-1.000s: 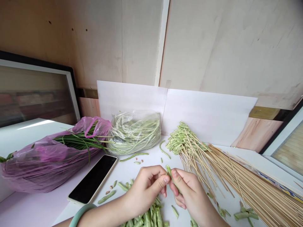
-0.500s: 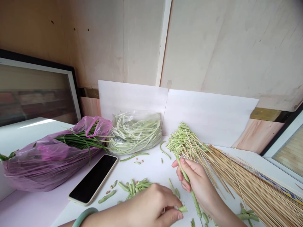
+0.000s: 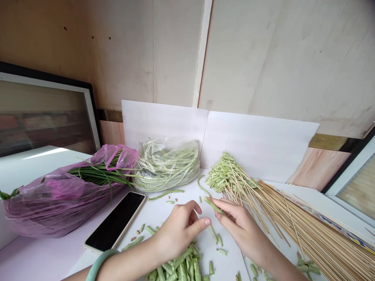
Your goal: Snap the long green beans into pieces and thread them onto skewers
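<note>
My right hand (image 3: 238,222) grips a green long bean (image 3: 213,204) between thumb and fingers, its tip pointing up and left. My left hand (image 3: 187,222), with a pale green bangle at the wrist, hovers just left of that tip. Its fingers are curled and the thumb stands apart, with nothing visible between them. Below the left hand lies a pile of cut bean pieces (image 3: 183,267), partly hidden by the forearm. A few loose bean pieces (image 3: 222,251) are scattered between the two hands.
A purple bag (image 3: 58,207) of green stalks and a clear bag (image 3: 170,164) of long beans stand behind. A phone (image 3: 115,222) lies at the left. Skewered bean pieces (image 3: 230,171) and a bundle of bamboo skewers (image 3: 316,224) lie on the right.
My left hand has risen from the lower middle, and the bean piece in it is gone. The bean in my right hand now shows shorter and tilted left. More of the cut pile shows.
</note>
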The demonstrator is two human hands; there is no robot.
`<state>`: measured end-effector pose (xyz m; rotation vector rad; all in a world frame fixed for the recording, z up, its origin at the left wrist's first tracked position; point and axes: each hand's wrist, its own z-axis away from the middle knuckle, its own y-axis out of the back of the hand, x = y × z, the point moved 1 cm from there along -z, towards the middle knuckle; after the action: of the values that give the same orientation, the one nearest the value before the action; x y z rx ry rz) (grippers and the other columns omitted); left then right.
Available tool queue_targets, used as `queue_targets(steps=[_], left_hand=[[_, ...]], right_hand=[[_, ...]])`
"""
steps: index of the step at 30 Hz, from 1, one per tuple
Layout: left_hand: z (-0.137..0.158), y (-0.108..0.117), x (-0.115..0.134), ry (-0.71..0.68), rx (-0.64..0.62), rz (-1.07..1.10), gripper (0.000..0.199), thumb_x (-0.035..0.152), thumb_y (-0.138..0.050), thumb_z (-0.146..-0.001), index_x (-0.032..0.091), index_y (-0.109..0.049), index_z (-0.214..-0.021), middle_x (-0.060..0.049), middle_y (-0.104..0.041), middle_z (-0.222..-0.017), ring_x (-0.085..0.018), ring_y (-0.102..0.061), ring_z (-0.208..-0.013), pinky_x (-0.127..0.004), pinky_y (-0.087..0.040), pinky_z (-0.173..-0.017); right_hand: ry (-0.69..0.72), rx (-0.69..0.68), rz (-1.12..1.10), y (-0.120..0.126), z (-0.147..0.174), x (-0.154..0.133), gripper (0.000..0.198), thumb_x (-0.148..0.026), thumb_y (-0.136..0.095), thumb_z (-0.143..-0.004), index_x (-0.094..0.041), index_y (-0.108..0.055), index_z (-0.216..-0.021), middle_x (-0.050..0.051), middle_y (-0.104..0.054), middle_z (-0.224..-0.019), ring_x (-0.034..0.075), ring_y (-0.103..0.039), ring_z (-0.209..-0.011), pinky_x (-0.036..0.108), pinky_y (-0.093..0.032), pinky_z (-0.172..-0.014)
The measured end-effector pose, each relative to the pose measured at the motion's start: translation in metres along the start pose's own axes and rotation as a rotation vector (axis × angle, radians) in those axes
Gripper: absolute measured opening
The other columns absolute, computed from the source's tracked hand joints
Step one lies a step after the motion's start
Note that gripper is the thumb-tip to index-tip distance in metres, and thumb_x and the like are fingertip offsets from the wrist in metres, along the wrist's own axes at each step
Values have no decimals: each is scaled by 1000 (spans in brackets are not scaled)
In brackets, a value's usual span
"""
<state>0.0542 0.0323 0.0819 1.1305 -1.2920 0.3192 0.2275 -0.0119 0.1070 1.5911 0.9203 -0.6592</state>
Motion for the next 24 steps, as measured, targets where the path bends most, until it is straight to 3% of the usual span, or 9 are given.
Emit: queue_targets(steps=[2, 4, 8, 14, 18, 21, 24], left_hand=[[0, 4, 3, -31, 20, 54, 38, 50, -55, -85, 14, -52, -99, 4, -51, -64, -13, -46, -59, -22, -33, -55], [1, 7, 6, -70, 13, 40, 34, 47, -55, -85, 15, -51, -97, 4, -50, -64, -12, -45, -59, -22, -32, -56], [5, 7, 15, -169, -28, -79, 24, 38, -48, -91, 17, -53, -81, 4, -48, -65, -10, -43, -60, -21, -31, -58], [9, 8, 23, -216, -114, -52, 17, 24, -50, -87, 16, -53, -72, 4, -46, -63, -9, -41, -59, -20, -30, -56], [7, 9, 18, -32, -302, 358, 29, 40, -55, -86, 15, -55, -71, 4, -47, -54, -8, -44, -47, -19, -34, -48], [6, 5, 13, 56, -437, 736, 36, 47, -66, -78, 13, -58, -72, 2, -53, -53, -6, -45, -40, -17, -32, -41], [5, -4, 7, 57, -488, 1025, 35, 44, -74, -72, 10, -64, -73, 0, -56, -52, -6, -47, -37, -17, -32, -36]], right_hand=[[-9, -36, 70, -2, 3, -1, 35, -26, -50, -84, -21, -62, -117, 7, -67, -94, 24, -61, -95, 33, -48, -80], [-18, -79, 133, -4, 6, -2, 31, -25, -47, -87, -23, -56, -116, 4, -68, -89, 22, -63, -80, 32, -48, -72], [43, -132, 258, -8, 11, -5, 10, -17, -40, -89, -26, -45, -93, -3, -65, -72, 16, -56, -60, 25, -40, -57], [91, -185, 367, -4, 11, -8, 19, -8, -43, -83, -24, -39, -73, -7, -47, -62, 13, -43, -55, 22, -29, -52], [58, -207, 87, 5, 6, -7, 16, -14, -61, -78, -21, -53, -66, -7, -50, -57, 11, -43, -52, 22, -30, -50], [41, -254, -301, 5, 4, -1, 13, -19, -76, -71, -19, -63, -66, -3, -63, -59, 14, -59, -56, 23, -40, -53], [57, -305, -756, -9, 6, 5, 16, -20, -79, -71, -21, -63, -71, -1, -69, -62, 21, -71, -63, 30, -50, -60]])
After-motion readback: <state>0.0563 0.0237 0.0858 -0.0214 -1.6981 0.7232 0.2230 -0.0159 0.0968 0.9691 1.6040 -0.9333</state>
